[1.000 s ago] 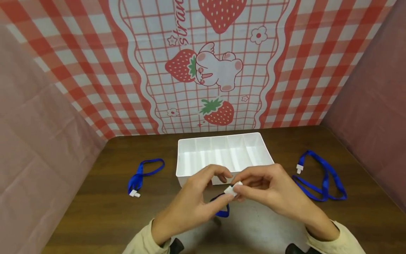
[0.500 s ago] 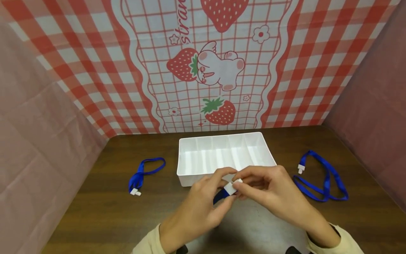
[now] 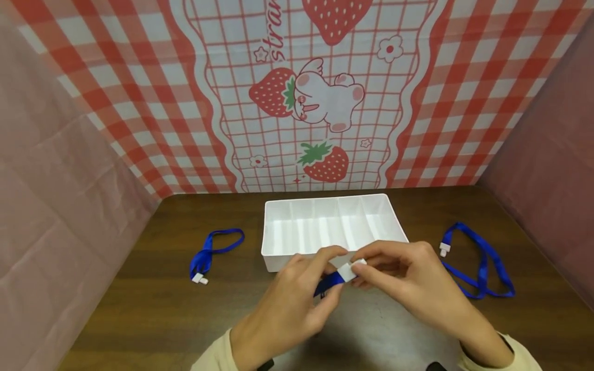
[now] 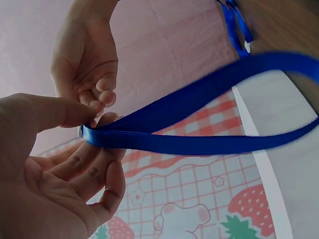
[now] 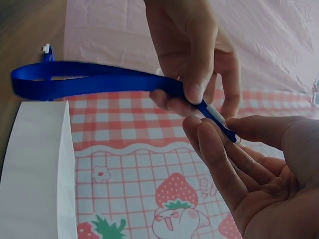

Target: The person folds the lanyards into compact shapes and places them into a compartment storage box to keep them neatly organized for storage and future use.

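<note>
A blue lanyard (image 3: 330, 281) with a white plastic clip (image 3: 347, 271) is held up between both hands in front of the tray. My left hand (image 3: 294, 304) pinches the strap just behind the clip, thumb against fingers. My right hand (image 3: 415, 281) pinches the clip's far end between thumb and fingertips. In the left wrist view the strap loop (image 4: 199, 102) stretches away from the left fingers. The right wrist view shows the white clip (image 5: 217, 115) lying along the strap end, partly covered by fingers.
A white compartment tray (image 3: 276, 264) stands behind the hands. One blue lanyard (image 3: 202, 258) lies on the brown table (image 3: 139, 309) at left, another lanyard (image 3: 483, 265) at right. Behind rises a strawberry-print cloth (image 3: 185, 129), with pink cloth (image 3: 60, 206) at the sides.
The left fingers have closed around the strap behind the clip, which hung loose below before. Both hands and the clip have shifted slightly right in the view.
</note>
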Demonstrator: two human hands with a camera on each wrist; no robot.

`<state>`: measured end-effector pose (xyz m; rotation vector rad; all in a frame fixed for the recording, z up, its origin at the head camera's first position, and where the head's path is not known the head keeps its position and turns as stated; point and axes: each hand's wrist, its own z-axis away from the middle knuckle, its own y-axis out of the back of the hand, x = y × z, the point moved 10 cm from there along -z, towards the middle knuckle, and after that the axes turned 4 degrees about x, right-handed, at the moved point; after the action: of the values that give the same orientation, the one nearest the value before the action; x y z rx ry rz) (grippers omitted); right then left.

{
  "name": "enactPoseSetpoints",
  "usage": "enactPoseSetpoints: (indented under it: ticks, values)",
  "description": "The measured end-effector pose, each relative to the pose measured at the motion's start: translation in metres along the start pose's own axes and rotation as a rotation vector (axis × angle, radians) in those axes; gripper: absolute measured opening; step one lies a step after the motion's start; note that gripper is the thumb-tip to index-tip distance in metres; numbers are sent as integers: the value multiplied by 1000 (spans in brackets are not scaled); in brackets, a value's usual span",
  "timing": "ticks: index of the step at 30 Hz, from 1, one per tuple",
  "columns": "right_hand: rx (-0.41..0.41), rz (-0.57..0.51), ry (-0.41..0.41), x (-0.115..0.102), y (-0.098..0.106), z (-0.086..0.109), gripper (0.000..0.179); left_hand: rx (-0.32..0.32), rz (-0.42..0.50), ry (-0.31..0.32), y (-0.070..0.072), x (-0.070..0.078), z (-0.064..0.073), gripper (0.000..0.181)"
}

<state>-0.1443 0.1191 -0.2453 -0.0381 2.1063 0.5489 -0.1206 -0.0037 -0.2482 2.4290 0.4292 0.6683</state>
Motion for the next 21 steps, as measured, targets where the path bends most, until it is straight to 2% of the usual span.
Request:
enactPoseSetpoints:
  ticks: [9,16,21]
  values:
    - [27,30,4,-1,18,0,21,-27,11,19,6,-7,0,34]
    - [67,97,-134,5,39,1,11,-15,-12,-24,15,-7,-3,21]
    - [88,117,-144,4,48,1,10,-31,9,-5,18,-10,-3,19]
